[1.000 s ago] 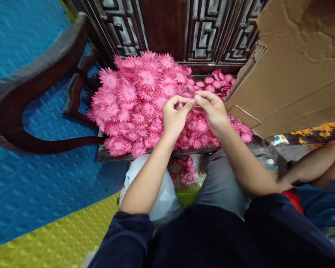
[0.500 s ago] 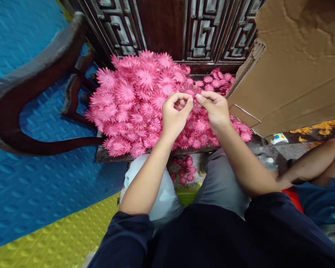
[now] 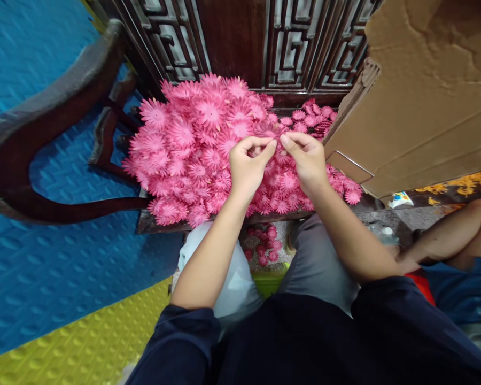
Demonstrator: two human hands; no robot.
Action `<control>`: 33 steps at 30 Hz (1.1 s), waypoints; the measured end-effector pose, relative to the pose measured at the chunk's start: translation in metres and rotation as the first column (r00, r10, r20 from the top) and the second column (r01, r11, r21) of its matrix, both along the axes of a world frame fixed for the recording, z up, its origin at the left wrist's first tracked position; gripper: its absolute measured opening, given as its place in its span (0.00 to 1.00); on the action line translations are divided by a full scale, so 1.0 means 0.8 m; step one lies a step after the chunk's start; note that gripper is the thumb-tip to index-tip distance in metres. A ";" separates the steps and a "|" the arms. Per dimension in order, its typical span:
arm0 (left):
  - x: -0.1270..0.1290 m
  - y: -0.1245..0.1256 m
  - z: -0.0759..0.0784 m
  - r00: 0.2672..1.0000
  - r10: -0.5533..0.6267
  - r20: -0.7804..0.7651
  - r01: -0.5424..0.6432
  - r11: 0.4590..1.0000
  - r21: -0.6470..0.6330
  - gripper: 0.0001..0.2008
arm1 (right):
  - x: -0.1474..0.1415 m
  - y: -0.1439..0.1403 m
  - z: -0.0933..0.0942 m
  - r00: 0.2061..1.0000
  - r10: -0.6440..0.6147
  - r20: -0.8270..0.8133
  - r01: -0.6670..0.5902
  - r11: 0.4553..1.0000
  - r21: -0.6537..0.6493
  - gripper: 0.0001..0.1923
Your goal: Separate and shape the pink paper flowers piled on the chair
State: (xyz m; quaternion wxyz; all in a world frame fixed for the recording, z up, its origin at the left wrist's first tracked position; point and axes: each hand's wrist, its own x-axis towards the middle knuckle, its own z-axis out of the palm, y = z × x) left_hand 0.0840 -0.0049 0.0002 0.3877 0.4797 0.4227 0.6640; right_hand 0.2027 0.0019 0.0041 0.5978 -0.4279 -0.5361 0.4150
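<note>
Spreading over the dark wooden seat (image 3: 144, 223), a big heap of pink paper flowers (image 3: 192, 149) is lying finished, it seems, with a smaller pile (image 3: 316, 115) behind and a few fallen ones (image 3: 264, 247) below. The left hand (image 3: 246, 168) and right hand (image 3: 307, 160) are pinching one flower piece (image 3: 276, 143) together above the heap.
</note>
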 end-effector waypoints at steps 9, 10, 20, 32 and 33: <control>-0.004 0.004 -0.004 0.999 -0.037 -0.021 0.037 0.999 0.022 0.07 | 0.002 0.002 -0.003 0.997 0.058 -0.051 -0.061 0.997 -0.051 0.17; -0.004 0.004 -0.004 0.998 -0.045 -0.048 0.047 0.998 0.038 0.06 | 0.002 0.002 -0.002 0.996 0.066 -0.056 -0.069 0.996 -0.052 0.16; -0.010 0.000 0.000 0.863 0.158 -0.479 -0.056 0.974 0.220 0.03 | 0.001 0.000 0.000 0.992 0.055 -0.117 -0.066 0.993 -0.094 0.15; -0.005 0.000 -0.004 0.928 0.171 -0.332 -0.128 0.981 0.149 0.03 | -0.002 -0.006 0.007 0.998 0.057 0.010 -0.055 0.991 -0.124 0.18; -0.004 0.000 -0.005 0.926 0.179 -0.331 -0.136 0.980 0.148 0.03 | -0.002 -0.006 0.008 0.997 0.070 0.012 -0.068 0.989 -0.129 0.18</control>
